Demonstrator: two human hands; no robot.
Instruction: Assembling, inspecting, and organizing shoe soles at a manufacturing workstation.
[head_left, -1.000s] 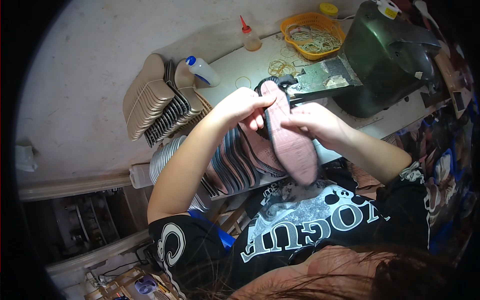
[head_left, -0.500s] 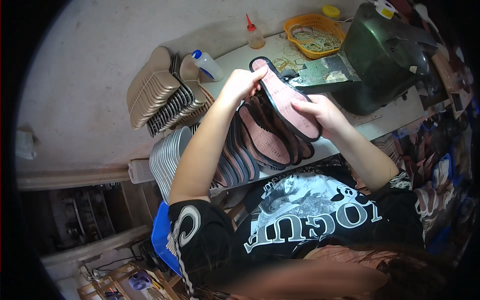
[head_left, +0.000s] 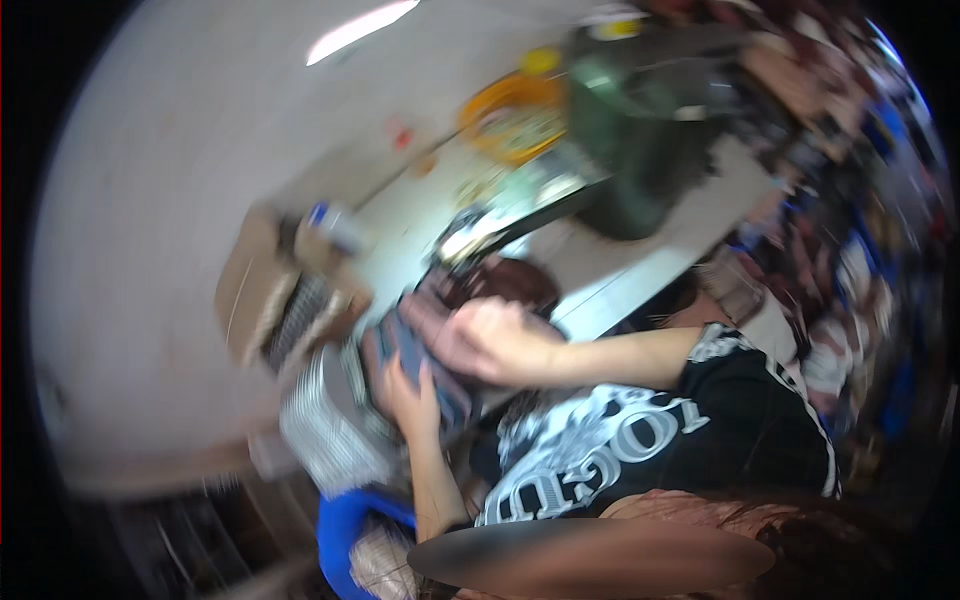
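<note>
The picture is smeared by motion. My left hand [head_left: 408, 395] lies against a row of blue-grey soles [head_left: 388, 340], its fingers stretched and apart. To its right, my right hand [head_left: 500, 338] is closed on a pink insole [head_left: 440, 325] at the row's right part. Its fingertips are blurred. Darker brown-red soles [head_left: 520, 283] lie just beyond this hand. Silvery-edged soles [head_left: 325, 415] stand packed together to the left of my left hand.
A dark green sewing machine [head_left: 640, 150] stands on the white table [head_left: 615, 285], its arm reaching toward the soles. Farther back are an orange basket [head_left: 470, 125] and a blue-capped bottle [head_left: 340, 232]. Tied beige soles [head_left: 245, 290] lean left; a blue bin [head_left: 340, 550] sits below.
Both hands have come down from beside the machine to the row of soles. My left hand has let go of the pink insole. The whole view has swung round.
</note>
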